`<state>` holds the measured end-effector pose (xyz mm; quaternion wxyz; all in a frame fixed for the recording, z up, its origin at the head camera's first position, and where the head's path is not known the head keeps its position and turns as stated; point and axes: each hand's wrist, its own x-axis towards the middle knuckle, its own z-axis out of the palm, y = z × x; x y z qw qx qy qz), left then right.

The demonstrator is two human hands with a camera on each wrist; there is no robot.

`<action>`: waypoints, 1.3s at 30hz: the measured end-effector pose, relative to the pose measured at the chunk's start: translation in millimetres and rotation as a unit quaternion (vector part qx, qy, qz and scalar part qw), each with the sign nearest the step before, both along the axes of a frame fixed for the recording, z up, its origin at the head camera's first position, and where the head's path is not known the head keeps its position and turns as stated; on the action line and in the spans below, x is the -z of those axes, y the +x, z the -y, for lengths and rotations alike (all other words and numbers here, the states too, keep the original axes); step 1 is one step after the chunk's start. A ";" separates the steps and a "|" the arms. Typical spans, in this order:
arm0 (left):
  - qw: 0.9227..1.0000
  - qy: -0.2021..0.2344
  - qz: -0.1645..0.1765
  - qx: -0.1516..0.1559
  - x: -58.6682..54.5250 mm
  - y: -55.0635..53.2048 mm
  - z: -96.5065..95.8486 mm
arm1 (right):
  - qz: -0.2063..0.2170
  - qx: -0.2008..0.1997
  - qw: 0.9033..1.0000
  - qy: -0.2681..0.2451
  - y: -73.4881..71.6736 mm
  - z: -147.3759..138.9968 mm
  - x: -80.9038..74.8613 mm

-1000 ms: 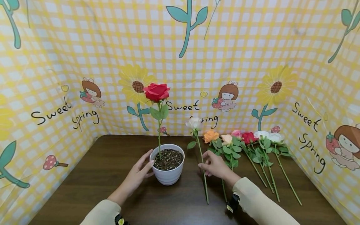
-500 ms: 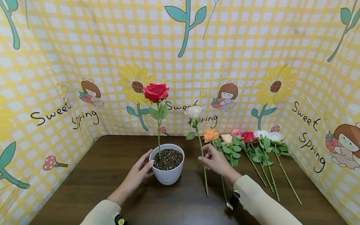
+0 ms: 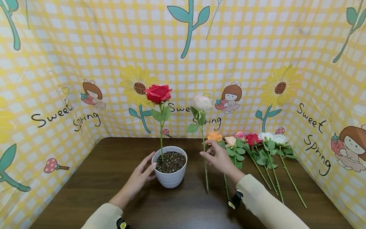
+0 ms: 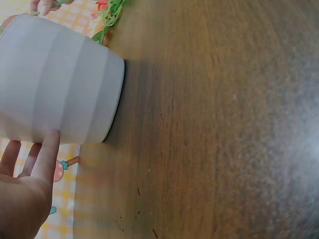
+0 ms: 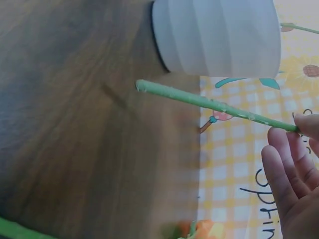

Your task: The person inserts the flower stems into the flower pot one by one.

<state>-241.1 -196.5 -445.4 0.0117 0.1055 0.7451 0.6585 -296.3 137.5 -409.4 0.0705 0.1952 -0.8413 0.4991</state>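
A white ribbed flowerpot (image 3: 170,180) full of dark soil (image 3: 172,161) stands on the table, a red rose (image 3: 158,93) upright in it. My left hand (image 3: 140,173) rests against the pot's left side; in the left wrist view its fairly straight fingers (image 4: 47,159) touch the wall. To the right of the pot, my right hand (image 3: 218,159) pinches a pale whitish-pink rose (image 3: 202,102) by its stem between thumb and fingers. This rose is nearly upright, and in the right wrist view the cut end of its stem (image 5: 214,103) hangs above the table.
Several more roses lie on the right of the dark wooden table (image 3: 114,203): an orange rose (image 3: 214,137), a peach rose (image 3: 230,142), a red rose (image 3: 253,140) and a white rose (image 3: 281,140) among them. A yellow checked cloth (image 3: 183,73) hangs behind and at both sides.
My right hand has raised the pale rose, whose bloom is higher and whose stem end has come up, and the rose has turned slightly. The left hand and pot have stayed put.
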 end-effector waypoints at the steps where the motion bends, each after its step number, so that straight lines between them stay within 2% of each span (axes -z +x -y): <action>1: 1.000 0.000 0.001 0.001 -0.2 0.0 0.0 | -0.004 -0.001 1.000 0.000 -0.6 0.6 -1.9; 8: 1.000 0.002 0.006 0.006 -2.3 -0.3 -0.6 | -0.023 -0.013 0.999 -0.022 -3.8 6.2 -14.8; 13: 1.000 0.004 0.004 0.004 -2.5 -0.3 -0.7 | -0.046 -0.010 0.998 -0.051 -4.7 11.4 -25.4; 18: 1.000 0.002 0.006 0.002 -1.4 -0.5 -0.8 | -0.059 -0.009 0.996 -0.059 -6.3 14.7 -35.3; 27: 1.000 -0.003 0.009 0.003 -2.3 -0.5 -1.7 | -0.105 -0.038 0.990 -0.083 -9.2 19.2 -46.3; 31: 1.000 -0.006 0.011 -0.001 -2.9 0.7 -2.2 | -0.124 -0.049 0.988 -0.076 -6.5 22.6 -53.4; 35: 1.000 -0.006 0.009 -0.002 -2.5 1.1 -1.7 | -0.135 -0.040 0.988 -0.057 -9.1 24.3 -56.5; 39: 1.000 -0.001 0.006 0.000 -1.5 0.8 -0.5 | -0.136 -0.046 0.987 -0.069 -9.0 28.3 -64.8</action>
